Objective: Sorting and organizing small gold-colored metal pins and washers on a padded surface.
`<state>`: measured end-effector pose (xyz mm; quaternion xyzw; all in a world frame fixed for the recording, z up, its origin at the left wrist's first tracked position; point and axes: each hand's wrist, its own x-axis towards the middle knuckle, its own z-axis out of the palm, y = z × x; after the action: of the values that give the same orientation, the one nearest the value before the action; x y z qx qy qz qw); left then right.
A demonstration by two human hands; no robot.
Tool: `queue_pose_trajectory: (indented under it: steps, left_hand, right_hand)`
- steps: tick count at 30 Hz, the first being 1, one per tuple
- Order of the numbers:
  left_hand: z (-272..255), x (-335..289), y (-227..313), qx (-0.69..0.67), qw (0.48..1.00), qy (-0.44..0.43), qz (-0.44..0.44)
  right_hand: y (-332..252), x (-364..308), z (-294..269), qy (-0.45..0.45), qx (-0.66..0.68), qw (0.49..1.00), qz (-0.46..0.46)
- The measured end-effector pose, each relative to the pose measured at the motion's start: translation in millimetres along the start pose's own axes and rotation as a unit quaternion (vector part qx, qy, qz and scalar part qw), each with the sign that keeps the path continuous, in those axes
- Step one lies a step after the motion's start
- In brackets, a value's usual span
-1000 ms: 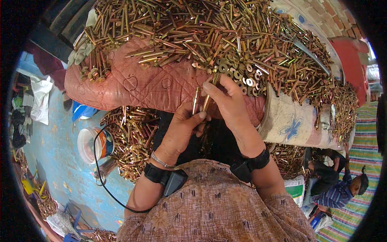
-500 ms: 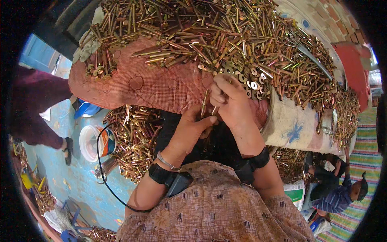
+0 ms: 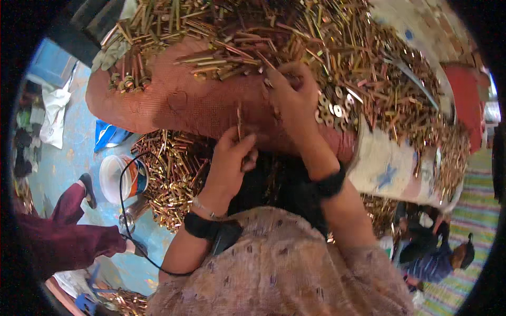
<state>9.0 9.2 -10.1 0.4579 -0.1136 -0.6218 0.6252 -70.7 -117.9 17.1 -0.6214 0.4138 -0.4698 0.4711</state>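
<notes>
My left hand is closed on a thin brass-coloured metal bolt, which stands upright between thumb and fingers above my lap. My right hand has its fingers curled at the near edge of a big heap of metal rods. Its fingertips are blurred, and what they pinch I cannot make out; a rod end lies right against them. Beside that hand is a cluster of flat round washers. A red patterned cushion lies under both hands. Several bolts with washers on their ends rest on its left part.
A bent metal strip lies on the heap. More bolts are piled below the cushion, beside a white bucket. A black cable runs to my left wrist. One person walks at left; another sits at lower right.
My hands have parted: the left moved left and down with its bolt, the right moved up and slightly left to the heap's edge. The person at left has stepped nearer.
</notes>
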Motion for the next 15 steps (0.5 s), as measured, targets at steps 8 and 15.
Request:
queue_pose_trajectory:
  steps: [8, 15]
  left_hand:
    - [-2, -5, 5, 0.005, 1.000, -0.016, 0.011]
    - [-8, 1, 1, 0.007, 1.000, -0.014, -0.008]
  right_hand:
    - [-80, 26, -18, -0.128, 0.149, 0.948, -0.252]
    - [-9, 6, 3, -0.034, 0.112, 0.993, 0.028]
